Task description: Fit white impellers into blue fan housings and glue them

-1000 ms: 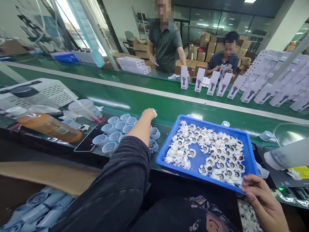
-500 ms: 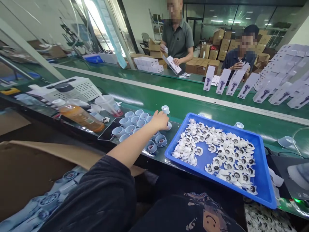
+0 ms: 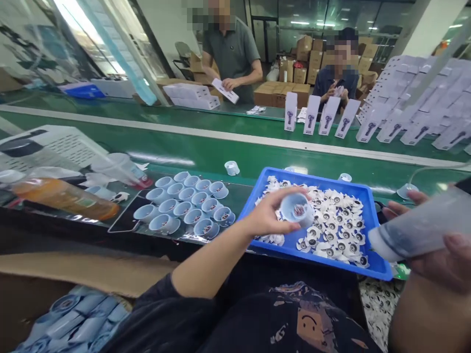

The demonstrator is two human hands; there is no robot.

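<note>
My left hand [image 3: 265, 215] grips a light blue cup-shaped housing [image 3: 293, 202] between thumb and fingers, its opening turned toward me and small parts inside. It hovers above a blue tray [image 3: 376, 230] of white fan impellers [image 3: 331, 226]. At the right, my right hand [image 3: 439, 262] is wrapped round a translucent squeeze bottle [image 3: 423, 228] with a white end, tilted toward the tray. More cup-shaped housings with small parts inside, such as one near housing [image 3: 206, 227], stand in rows left of the tray.
An orange drink bottle [image 3: 66, 196] lies at the left beside a clear plastic cup [image 3: 119, 169]. Below, a cardboard box [image 3: 121, 264] holds more blue housings. Across the green bench [image 3: 176, 144], two people work near upright white boxes [image 3: 311, 115].
My left hand has picked up a housing and brought it right, over the tray. My right hand has come into view with the bottle. The camera view has shifted.
</note>
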